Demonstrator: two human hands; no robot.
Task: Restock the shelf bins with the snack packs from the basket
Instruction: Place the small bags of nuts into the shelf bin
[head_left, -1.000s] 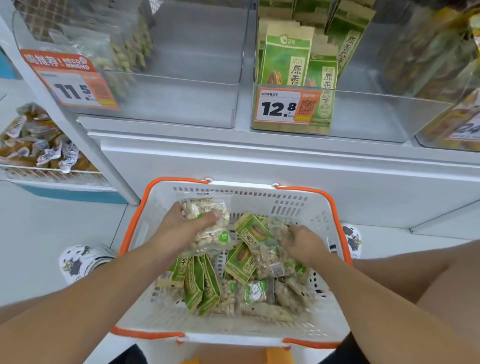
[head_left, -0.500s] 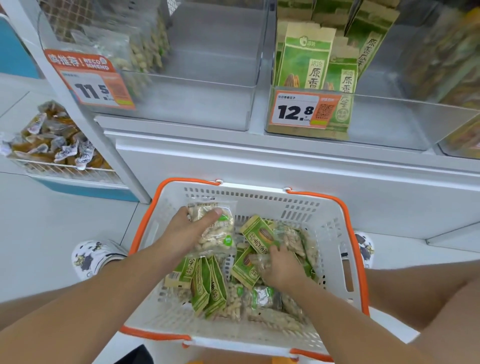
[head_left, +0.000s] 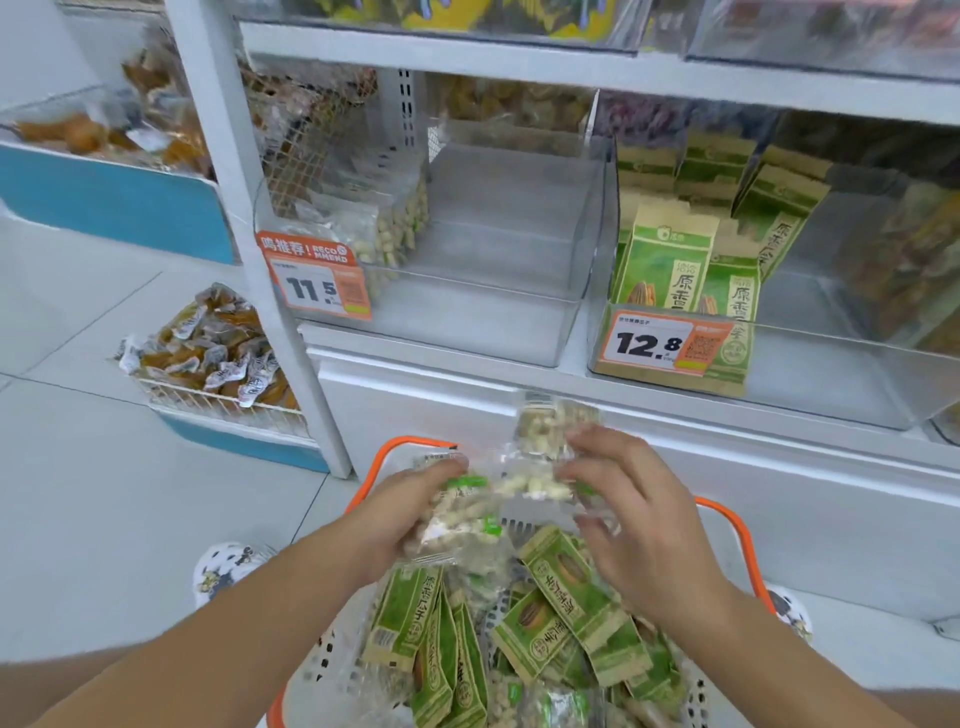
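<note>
Orange-rimmed white plastic basket (head_left: 732, 525) occupies the lower centre of the frame, loaded with green seed packs (head_left: 566, 587) and clear nut packs lying in a loose heap. Left hand (head_left: 395, 514), at centre frame above the basket, grips a clear nut pack (head_left: 457, 514): thumb over the top edge, fingers curled beneath it. Right hand (head_left: 639, 525), just to the right, holds a second clear nut pack (head_left: 540, 457) raised above the basket's far rim; its fingers are spread and bent around the pack's right side, and the two packs touch or overlap between the hands, which one cannot tell through the blur.

Directly above, in the middle of the frame, stands a clear shelf bin (head_left: 519, 332) tagged 11.5 (head_left: 317, 286); a few matching nut packs (head_left: 384, 228) lean against its left wall, the remaining floor of the bin bare. To its right, a second clear bin (head_left: 841, 379) tagged 12.8 (head_left: 660, 343) holds upright green seed bags (head_left: 670, 260) at its left side.

At left of frame, a wire tray (head_left: 218, 405) carries small wrapped snacks. One patterned shoe (head_left: 228, 571) shows on the floor at lower left beside the basket.
</note>
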